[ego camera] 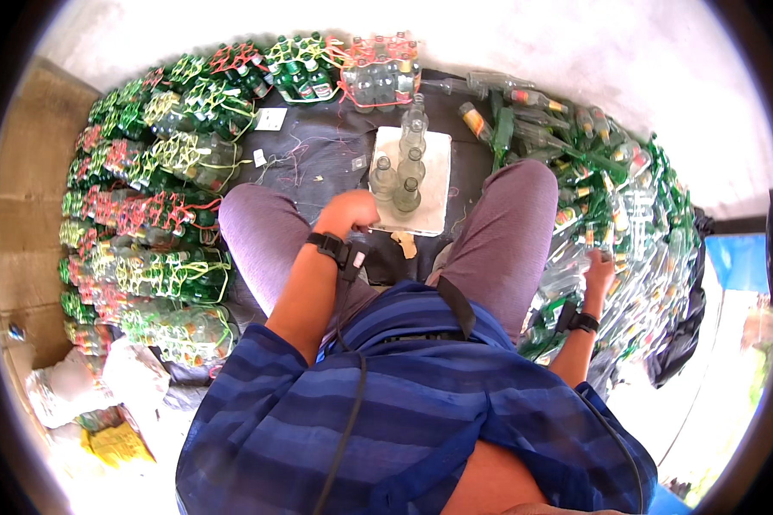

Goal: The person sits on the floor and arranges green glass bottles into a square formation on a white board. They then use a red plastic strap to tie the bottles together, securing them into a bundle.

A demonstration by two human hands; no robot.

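My left hand (pixel 350 210) is over the near left edge of a white board (pixel 435 187), its fingers curled in and slightly blurred. Nothing shows between those fingers. On the board several clear glass bottles stand upright; the nearest, a short-necked clear bottle (pixel 408 198), is just right of this hand. Off to the right, my right hand (pixel 599 273) reaches into a large heap of loose glass bottles (pixel 638 206). Its fingers are at the bottles beside a clear glass bottle (pixel 563 267), but whether they grip one cannot be made out.
Bundles of green and clear bottles netted with yellow and red string (pixel 167 212) line the left side. More tied bundles, including a red-strung bundle of clear bottles (pixel 380 77), stand along the back wall. A dark sheet (pixel 303 135) with thread scraps covers the floor.
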